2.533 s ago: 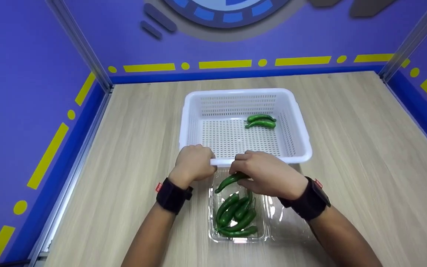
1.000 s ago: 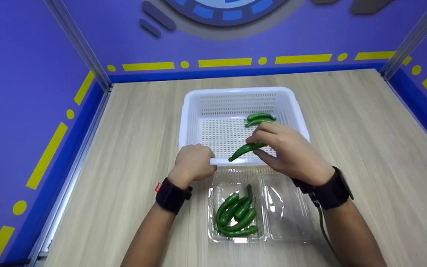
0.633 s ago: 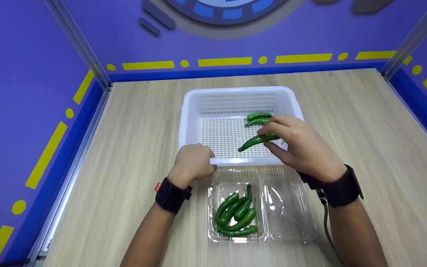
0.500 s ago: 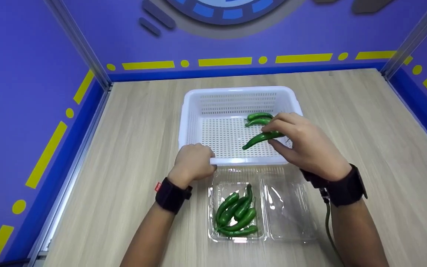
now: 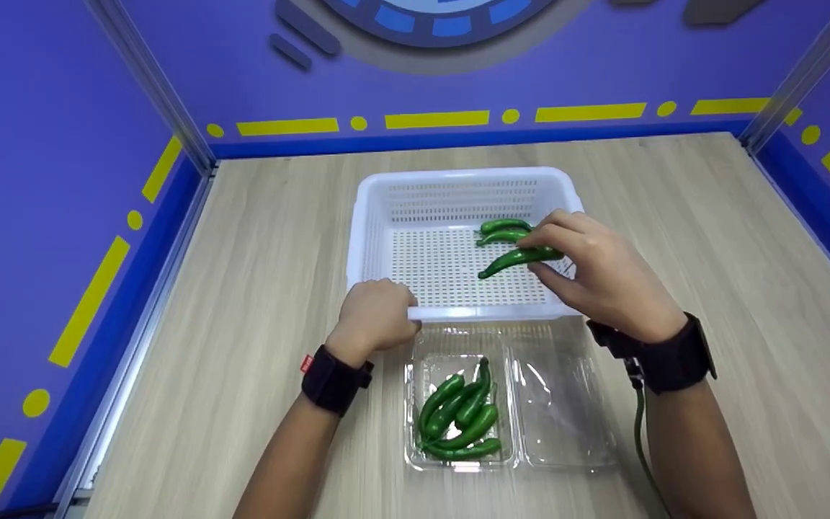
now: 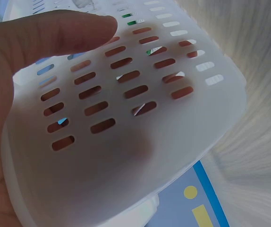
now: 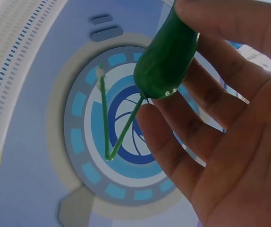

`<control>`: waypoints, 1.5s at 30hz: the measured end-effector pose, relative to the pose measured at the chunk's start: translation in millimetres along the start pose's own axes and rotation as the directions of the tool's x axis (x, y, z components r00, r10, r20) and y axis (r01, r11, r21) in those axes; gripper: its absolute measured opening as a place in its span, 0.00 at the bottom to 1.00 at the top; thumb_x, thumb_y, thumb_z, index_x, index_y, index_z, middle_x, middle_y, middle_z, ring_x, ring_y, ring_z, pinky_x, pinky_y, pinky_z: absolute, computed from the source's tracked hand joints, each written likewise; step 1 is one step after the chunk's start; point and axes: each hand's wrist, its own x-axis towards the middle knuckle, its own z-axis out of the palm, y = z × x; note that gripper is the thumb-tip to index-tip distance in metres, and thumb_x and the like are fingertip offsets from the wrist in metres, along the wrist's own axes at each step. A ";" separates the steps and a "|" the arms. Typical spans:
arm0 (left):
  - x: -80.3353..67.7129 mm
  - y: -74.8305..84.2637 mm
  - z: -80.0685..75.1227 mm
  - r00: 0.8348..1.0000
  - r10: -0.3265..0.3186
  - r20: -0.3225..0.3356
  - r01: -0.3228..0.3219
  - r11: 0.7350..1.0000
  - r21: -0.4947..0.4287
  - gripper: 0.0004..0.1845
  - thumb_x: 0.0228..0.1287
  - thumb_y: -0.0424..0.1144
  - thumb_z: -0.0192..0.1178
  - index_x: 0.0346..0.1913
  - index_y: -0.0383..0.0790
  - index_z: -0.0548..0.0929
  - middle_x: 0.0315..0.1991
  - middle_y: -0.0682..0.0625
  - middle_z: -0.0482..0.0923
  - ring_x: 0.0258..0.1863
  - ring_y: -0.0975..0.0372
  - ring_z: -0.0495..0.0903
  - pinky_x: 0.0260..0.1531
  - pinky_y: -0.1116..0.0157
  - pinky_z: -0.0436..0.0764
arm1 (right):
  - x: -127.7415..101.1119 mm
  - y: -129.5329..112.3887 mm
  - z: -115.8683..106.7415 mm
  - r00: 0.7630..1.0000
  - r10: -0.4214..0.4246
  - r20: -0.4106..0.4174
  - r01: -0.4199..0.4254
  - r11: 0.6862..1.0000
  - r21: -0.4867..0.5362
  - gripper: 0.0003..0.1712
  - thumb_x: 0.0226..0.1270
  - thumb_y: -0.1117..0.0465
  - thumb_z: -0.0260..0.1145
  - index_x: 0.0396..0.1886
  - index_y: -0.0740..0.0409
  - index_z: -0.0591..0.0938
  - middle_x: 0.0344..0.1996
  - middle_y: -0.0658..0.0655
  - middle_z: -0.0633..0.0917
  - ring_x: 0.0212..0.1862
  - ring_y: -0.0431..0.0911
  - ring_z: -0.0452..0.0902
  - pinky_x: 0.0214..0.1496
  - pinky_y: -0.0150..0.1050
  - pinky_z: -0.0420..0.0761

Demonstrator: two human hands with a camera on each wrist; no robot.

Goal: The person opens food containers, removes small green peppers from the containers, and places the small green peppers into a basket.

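Over the basket (image 5: 386, 189), the right hand (image 5: 599, 277) pinches a pepper (image 5: 518, 259) just beside two peppers (image 5: 504, 231) lying inside; the left hand (image 5: 377, 315) grips the near rim.

Pepper (image 5: 519, 258) over white basket (image 5: 386, 194)

On the counter (image 5: 710, 238) I have the basket (image 5: 458, 180) lying farther from me, with the clamshell tray (image 5: 566, 432) just before its near rim. Two peppers (image 5: 504, 232) lie in the basket's right half toward the back; my right hand (image 5: 602, 277) holds a third pepper (image 5: 519, 259) over the basket just in front of them. My left hand (image 5: 375, 317) sits on the basket's near rim, and a heap of peppers (image 5: 460, 419) fills the tray's left compartment.
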 end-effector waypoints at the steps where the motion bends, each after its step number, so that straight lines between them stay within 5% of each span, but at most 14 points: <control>1: 0.0 -0.2 0.0 1.000 -0.001 0.000 0.001 1.000 0.000 0.18 0.55 0.46 0.65 0.13 0.52 0.71 0.14 0.59 0.64 0.18 0.60 0.70 0.20 0.59 0.70 | 0.3 1.2 0.6 1.000 0.010 0.003 -0.010 1.000 -0.002 0.17 0.58 0.69 0.75 0.47 0.54 0.86 0.43 0.49 0.84 0.46 0.43 0.80 0.50 0.40 0.79; 10: -0.3 -2.1 0.4 1.000 -0.011 0.020 0.011 1.000 -0.004 0.17 0.55 0.46 0.65 0.14 0.51 0.71 0.14 0.58 0.66 0.19 0.60 0.71 0.22 0.59 0.70 | 1.4 6.8 6.0 0.995 0.098 -0.010 -0.098 0.995 -0.008 0.16 0.60 0.68 0.74 0.48 0.56 0.86 0.43 0.50 0.84 0.44 0.43 0.79 0.47 0.40 0.79; 18: -2.3 -3.3 3.7 0.999 -0.027 0.038 0.027 1.000 -0.013 0.16 0.55 0.46 0.65 0.15 0.51 0.74 0.15 0.58 0.67 0.19 0.60 0.71 0.22 0.60 0.70 | 2.0 6.3 13.0 0.995 0.095 -0.034 -0.095 0.995 0.019 0.15 0.60 0.66 0.75 0.47 0.56 0.86 0.42 0.50 0.85 0.42 0.41 0.79 0.44 0.37 0.79; 26: -1.7 -2.5 2.9 1.000 -0.013 0.027 0.013 1.000 -0.004 0.21 0.53 0.45 0.64 0.12 0.53 0.64 0.14 0.59 0.60 0.18 0.61 0.68 0.20 0.60 0.69 | 2.6 10.6 17.5 0.995 0.097 -0.009 -0.096 0.995 0.011 0.15 0.60 0.67 0.75 0.47 0.57 0.86 0.40 0.52 0.84 0.42 0.42 0.79 0.45 0.38 0.78; 45: 1.2 1.0 1.1 1.000 -0.018 0.019 0.018 1.000 -0.005 0.12 0.55 0.46 0.65 0.18 0.49 0.80 0.17 0.55 0.73 0.21 0.58 0.74 0.24 0.57 0.74 | 6.2 23.4 24.7 0.984 0.179 -0.024 -0.179 0.984 -0.018 0.14 0.59 0.68 0.75 0.46 0.60 0.85 0.46 0.56 0.84 0.46 0.48 0.80 0.44 0.45 0.83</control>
